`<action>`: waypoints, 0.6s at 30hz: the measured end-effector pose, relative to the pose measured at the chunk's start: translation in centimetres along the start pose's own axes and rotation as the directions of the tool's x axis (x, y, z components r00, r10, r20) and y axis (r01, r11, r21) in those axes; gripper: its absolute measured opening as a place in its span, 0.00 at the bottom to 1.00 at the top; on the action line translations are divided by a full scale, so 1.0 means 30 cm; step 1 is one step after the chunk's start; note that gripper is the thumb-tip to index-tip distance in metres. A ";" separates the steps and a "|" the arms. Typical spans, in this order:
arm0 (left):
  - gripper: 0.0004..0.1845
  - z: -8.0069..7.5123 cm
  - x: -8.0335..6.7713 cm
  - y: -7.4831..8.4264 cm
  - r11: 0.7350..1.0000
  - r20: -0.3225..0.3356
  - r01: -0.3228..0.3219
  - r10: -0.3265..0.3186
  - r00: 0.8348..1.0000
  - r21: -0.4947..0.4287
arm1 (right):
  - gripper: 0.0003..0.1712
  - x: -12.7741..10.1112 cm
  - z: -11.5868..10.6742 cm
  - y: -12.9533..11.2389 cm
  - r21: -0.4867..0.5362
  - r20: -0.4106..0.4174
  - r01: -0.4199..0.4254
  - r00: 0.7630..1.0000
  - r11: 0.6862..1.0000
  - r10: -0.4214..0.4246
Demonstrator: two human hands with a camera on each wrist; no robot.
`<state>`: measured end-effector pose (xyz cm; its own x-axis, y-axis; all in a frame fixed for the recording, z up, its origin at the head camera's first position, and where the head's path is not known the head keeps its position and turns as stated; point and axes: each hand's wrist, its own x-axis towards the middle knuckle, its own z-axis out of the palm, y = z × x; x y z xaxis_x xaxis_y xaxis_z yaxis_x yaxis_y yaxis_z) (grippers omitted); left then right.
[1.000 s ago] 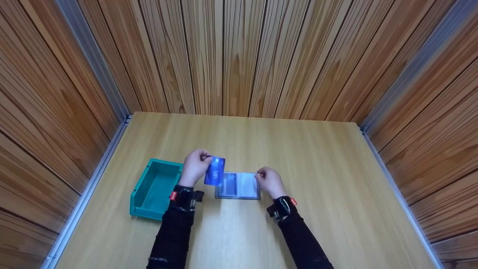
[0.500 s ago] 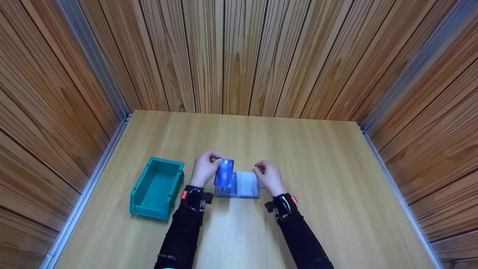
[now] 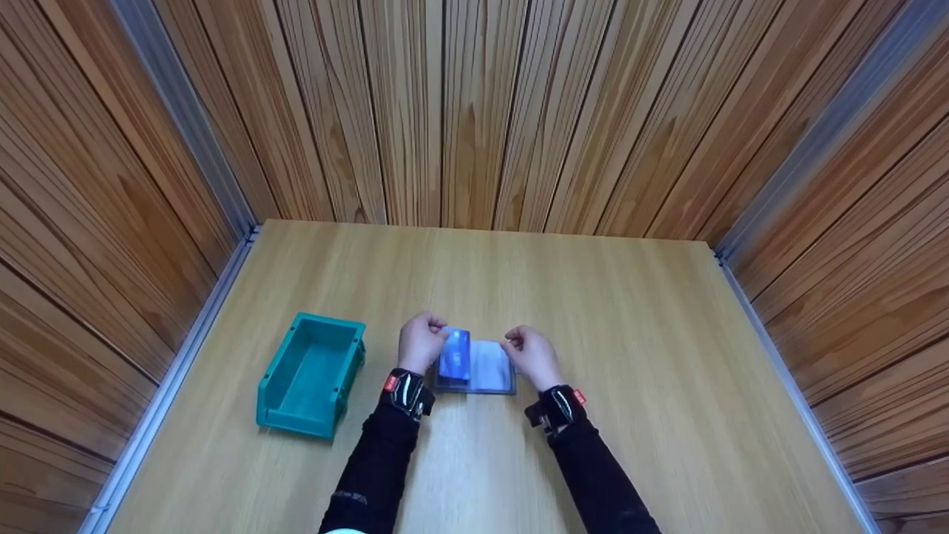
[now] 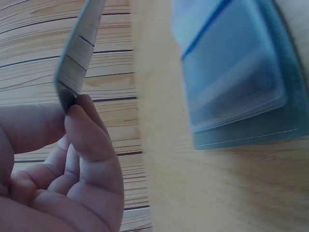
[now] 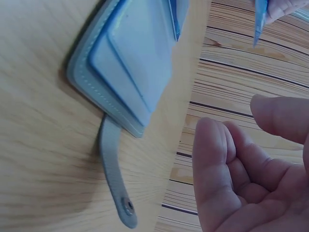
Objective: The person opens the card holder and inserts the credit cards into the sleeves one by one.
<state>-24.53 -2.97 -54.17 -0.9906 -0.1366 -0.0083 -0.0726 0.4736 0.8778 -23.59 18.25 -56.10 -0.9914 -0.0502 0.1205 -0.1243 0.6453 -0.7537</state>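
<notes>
An open blue-grey card wallet (image 3: 482,371) with clear sleeves lies flat on the wooden table (image 3: 593,311); it also shows as the wallet (image 4: 236,72) and the wallet (image 5: 128,72) with its snap strap (image 5: 113,174). My left hand (image 3: 421,343) pinches a blue card (image 3: 454,356) between thumb and fingers (image 4: 87,140), over the wallet's left half. In the left wrist view the card (image 4: 77,48) stands edge-on. My right hand (image 3: 528,352) hovers at the wallet's right edge, fingers (image 5: 217,169) loosely curled and holding nothing.
A teal plastic bin (image 3: 311,374), with nothing showing inside, stands on the table left of my left hand. Wooden plank walls enclose the table on the left, back and right, with metal trim (image 3: 185,348) along the side edges.
My left hand has carried the blue card to the right and down, from beside the bin to over the wallet. My right hand has stayed by the wallet's right edge.
</notes>
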 end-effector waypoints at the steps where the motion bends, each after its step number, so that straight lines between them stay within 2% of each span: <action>1: 0.04 0.005 0.000 -0.005 1.000 -0.002 -0.011 0.011 1.000 0.010 | 0.10 0.007 0.011 0.027 0.005 -0.015 0.040 0.999 0.999 -0.040; 4: 0.05 0.019 0.001 -0.016 0.999 0.000 -0.025 0.025 1.000 0.033 | 0.12 0.008 0.016 0.040 0.011 -0.010 0.069 0.998 0.998 -0.068; 7: 0.05 0.034 0.004 -0.024 0.998 -0.001 -0.024 0.024 1.000 0.051 | 0.11 0.012 0.024 0.041 0.004 0.010 0.028 1.000 1.000 -0.028; 8: 0.06 0.038 0.005 -0.026 0.998 -0.003 -0.024 0.024 1.000 0.052 | 0.10 0.006 0.018 0.020 -0.005 0.028 -0.013 1.000 1.000 0.013; 13: 0.05 0.060 0.008 -0.037 0.998 -0.024 -0.035 0.036 0.999 0.049 | 0.09 0.010 0.031 0.020 -0.069 0.061 -0.112 0.991 0.991 0.116; 18: 0.05 0.078 0.006 -0.050 0.997 -0.037 -0.029 0.032 0.999 0.068 | 0.10 0.005 0.042 0.038 -0.092 0.079 -0.149 0.984 0.984 0.157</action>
<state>-24.88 -1.67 -56.60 -0.9875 -0.1533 0.0369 -0.0516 0.5353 0.8431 -23.94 18.01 -57.74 -0.9987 -0.0087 -0.0509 0.0295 0.7129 -0.7006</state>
